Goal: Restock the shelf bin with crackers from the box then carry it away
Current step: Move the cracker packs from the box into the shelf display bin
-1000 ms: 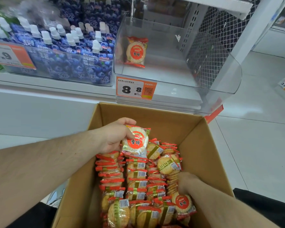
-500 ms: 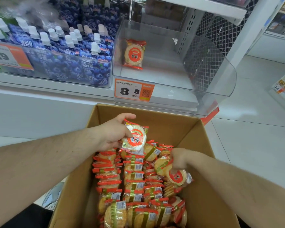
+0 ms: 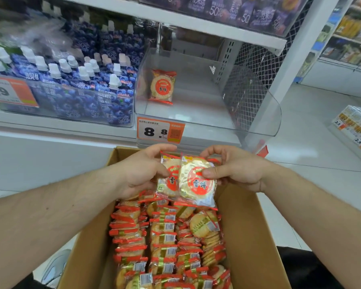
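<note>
An open cardboard box (image 3: 246,236) in front of me holds several rows of red-and-clear cracker packs (image 3: 165,243). Above its far edge my left hand (image 3: 142,170) grips one cracker pack (image 3: 168,178). My right hand (image 3: 236,167) pinches a second cracker pack (image 3: 197,184), which overlaps the first in front. The clear plastic shelf bin (image 3: 256,113) sits on the shelf just beyond the box. One single cracker pack (image 3: 162,86) leans at the bin's back left.
A bin of blue spouted jelly pouches (image 3: 75,86) stands left of the cracker bin. An orange price tag (image 3: 160,130) marked 8.8 hangs on the shelf edge. White floor tiles (image 3: 313,151) spread to the right, with another rack (image 3: 354,126) at the far right.
My right hand lifted a pack out of the box and brought it up beside the left one. Both hands rose toward the shelf edge, packs now overlapping.
</note>
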The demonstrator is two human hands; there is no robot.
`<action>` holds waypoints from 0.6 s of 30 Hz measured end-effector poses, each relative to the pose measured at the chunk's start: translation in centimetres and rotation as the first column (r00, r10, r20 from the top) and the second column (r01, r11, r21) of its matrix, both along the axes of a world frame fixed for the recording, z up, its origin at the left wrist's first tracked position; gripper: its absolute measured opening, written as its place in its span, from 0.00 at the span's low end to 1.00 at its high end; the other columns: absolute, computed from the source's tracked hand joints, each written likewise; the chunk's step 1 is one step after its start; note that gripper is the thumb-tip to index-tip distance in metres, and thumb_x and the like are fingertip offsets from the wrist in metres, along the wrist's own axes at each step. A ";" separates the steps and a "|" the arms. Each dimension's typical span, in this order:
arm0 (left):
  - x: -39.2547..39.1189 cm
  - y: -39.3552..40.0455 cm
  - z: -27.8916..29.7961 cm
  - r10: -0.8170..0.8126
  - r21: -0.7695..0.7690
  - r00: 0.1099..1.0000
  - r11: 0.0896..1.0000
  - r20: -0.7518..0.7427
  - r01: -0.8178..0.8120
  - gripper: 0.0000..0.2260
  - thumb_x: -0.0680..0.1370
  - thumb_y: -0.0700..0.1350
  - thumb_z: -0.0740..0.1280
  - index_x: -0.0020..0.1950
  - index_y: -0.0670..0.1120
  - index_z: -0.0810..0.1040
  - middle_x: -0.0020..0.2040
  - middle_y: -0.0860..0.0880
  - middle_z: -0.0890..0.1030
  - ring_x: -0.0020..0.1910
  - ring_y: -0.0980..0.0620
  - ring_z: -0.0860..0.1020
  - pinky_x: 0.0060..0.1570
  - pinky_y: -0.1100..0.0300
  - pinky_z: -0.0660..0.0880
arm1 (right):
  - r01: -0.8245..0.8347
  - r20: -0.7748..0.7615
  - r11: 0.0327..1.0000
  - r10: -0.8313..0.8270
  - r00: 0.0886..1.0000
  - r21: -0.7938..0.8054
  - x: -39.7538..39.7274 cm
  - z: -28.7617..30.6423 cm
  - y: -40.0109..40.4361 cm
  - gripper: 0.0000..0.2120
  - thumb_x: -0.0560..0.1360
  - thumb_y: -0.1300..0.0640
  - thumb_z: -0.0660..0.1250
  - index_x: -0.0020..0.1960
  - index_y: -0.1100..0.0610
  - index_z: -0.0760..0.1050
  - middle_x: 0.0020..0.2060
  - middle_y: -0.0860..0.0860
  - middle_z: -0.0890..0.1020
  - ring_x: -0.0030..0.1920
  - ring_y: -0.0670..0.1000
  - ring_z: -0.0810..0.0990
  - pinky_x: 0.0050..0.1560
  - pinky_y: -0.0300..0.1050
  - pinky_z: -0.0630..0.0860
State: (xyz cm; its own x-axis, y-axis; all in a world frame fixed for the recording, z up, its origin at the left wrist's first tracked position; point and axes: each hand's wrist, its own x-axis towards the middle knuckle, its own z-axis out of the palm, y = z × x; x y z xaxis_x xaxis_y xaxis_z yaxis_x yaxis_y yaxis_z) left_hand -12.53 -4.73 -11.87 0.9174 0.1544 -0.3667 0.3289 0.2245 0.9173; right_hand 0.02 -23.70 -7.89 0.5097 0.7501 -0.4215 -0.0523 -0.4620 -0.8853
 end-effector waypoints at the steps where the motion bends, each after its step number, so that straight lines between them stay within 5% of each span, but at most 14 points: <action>1: -0.2 -0.2 0.6 -0.003 -0.019 1.000 1.000 0.017 0.004 0.29 0.73 0.25 0.60 0.61 0.56 0.77 0.45 0.37 0.79 0.39 0.47 0.79 0.35 0.57 0.75 | 0.020 0.001 1.000 -0.020 1.000 0.024 -0.4 0.3 0.4 0.27 0.59 0.60 0.79 0.55 0.56 0.72 0.44 0.58 0.81 0.47 0.59 0.75 0.37 0.44 0.70; 4: -0.5 -0.7 2.1 -0.031 -0.057 0.998 0.998 0.053 0.034 0.29 0.66 0.26 0.60 0.59 0.52 0.78 0.41 0.41 0.73 0.38 0.45 0.74 0.36 0.56 0.72 | 0.074 0.030 0.995 -0.076 0.997 0.073 -1.4 0.5 1.3 0.27 0.60 0.61 0.77 0.56 0.55 0.72 0.41 0.55 0.84 0.43 0.54 0.81 0.40 0.44 0.72; 7: -0.9 -0.7 3.3 -0.051 -0.123 0.995 0.990 0.086 0.061 0.32 0.58 0.30 0.63 0.60 0.50 0.76 0.49 0.40 0.74 0.44 0.43 0.72 0.41 0.53 0.73 | 0.166 0.064 0.979 -0.174 0.983 0.120 -2.1 0.8 2.0 0.26 0.66 0.67 0.76 0.59 0.57 0.71 0.37 0.52 0.81 0.33 0.46 0.82 0.30 0.36 0.74; 10: -1.1 -0.8 4.1 -0.023 -0.051 0.990 0.998 0.137 0.030 0.27 0.67 0.27 0.69 0.60 0.50 0.76 0.51 0.36 0.80 0.44 0.44 0.79 0.44 0.52 0.75 | 0.233 0.116 0.955 -0.257 0.959 0.183 -2.8 1.1 2.6 0.27 0.67 0.67 0.76 0.62 0.58 0.69 0.36 0.53 0.77 0.30 0.43 0.80 0.28 0.33 0.72; 14: -1.3 -0.4 5.3 0.059 0.011 0.976 0.998 0.209 -0.062 0.27 0.70 0.23 0.67 0.61 0.48 0.75 0.58 0.32 0.78 0.46 0.41 0.80 0.46 0.51 0.77 | 0.245 0.159 0.933 -0.293 0.943 0.264 -3.4 2.7 2.9 0.34 0.62 0.55 0.77 0.65 0.57 0.70 0.48 0.56 0.78 0.35 0.43 0.80 0.30 0.32 0.72; 18: -1.7 0.2 7.1 0.064 0.050 0.959 0.995 0.277 -0.082 0.31 0.70 0.24 0.67 0.65 0.53 0.73 0.61 0.36 0.75 0.48 0.48 0.80 0.39 0.61 0.78 | 0.123 0.181 0.960 -0.172 0.968 0.253 -3.8 3.8 2.9 0.32 0.60 0.55 0.82 0.61 0.59 0.76 0.54 0.57 0.83 0.51 0.54 0.84 0.50 0.44 0.81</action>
State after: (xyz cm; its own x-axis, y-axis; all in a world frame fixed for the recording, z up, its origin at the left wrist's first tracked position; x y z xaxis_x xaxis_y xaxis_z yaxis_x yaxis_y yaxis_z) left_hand -14.26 -4.50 -4.74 0.9669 0.2388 -0.0897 0.0467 0.1797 0.9826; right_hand -3.82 -20.78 -4.06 0.6774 0.7260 -0.1182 0.0850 -0.2369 -0.9678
